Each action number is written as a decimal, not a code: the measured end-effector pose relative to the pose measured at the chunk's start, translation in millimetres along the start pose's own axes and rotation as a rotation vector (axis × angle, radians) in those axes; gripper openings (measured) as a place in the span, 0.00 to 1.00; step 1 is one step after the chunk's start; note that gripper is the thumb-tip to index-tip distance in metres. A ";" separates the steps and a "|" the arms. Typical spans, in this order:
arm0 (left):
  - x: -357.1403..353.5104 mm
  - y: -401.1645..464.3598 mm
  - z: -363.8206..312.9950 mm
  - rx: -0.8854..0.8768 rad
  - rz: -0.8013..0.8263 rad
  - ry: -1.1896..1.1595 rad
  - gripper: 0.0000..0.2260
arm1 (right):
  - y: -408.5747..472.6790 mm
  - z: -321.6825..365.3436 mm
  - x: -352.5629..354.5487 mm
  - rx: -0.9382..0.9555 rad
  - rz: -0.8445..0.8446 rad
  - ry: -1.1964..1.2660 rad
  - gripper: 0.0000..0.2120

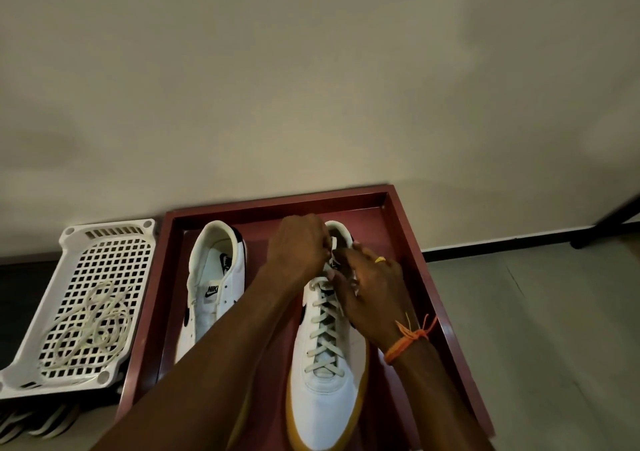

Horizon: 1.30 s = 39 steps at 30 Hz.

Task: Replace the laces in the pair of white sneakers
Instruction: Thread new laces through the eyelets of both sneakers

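Sitting in a dark red tray (408, 228), 2 white sneakers are seen: the right sneaker (325, 391) is laced, the left sneaker (214, 277) lies beside it without laces. Lace ends at its top eyelets are pinched by the left hand (298, 246) and right hand (370, 291). Loose laces (93, 326) lie in a white basket (104, 242)

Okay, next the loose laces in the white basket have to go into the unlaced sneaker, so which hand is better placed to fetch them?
Probably the left hand: the white perforated plastic basket holding the loose cream laces sits left of the red tray.
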State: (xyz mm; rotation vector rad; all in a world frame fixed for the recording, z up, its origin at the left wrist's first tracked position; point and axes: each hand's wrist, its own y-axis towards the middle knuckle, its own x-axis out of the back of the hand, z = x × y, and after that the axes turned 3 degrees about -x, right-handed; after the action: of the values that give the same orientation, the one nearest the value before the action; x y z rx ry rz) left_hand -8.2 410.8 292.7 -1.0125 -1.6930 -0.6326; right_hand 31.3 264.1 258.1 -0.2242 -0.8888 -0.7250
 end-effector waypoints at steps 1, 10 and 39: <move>-0.7 -1.2 -2.7 -0.073 0.004 0.082 0.08 | -0.7 1.1 0.1 -0.017 0.022 0.019 0.17; 11.0 -12.1 11.6 0.101 -0.190 -0.357 0.11 | -0.4 -2.4 -0.6 -0.036 -0.156 0.036 0.05; -56.4 -97.2 -17.8 0.280 -0.395 -0.782 0.13 | -5.4 -12.6 4.1 -0.409 -0.085 0.201 0.12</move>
State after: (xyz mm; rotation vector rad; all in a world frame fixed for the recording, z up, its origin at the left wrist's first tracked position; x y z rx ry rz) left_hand -75.7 329.0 251.7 -0.7636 -2.6249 -0.2210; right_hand 37.3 252.3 252.7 -0.4693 -0.5549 -0.9887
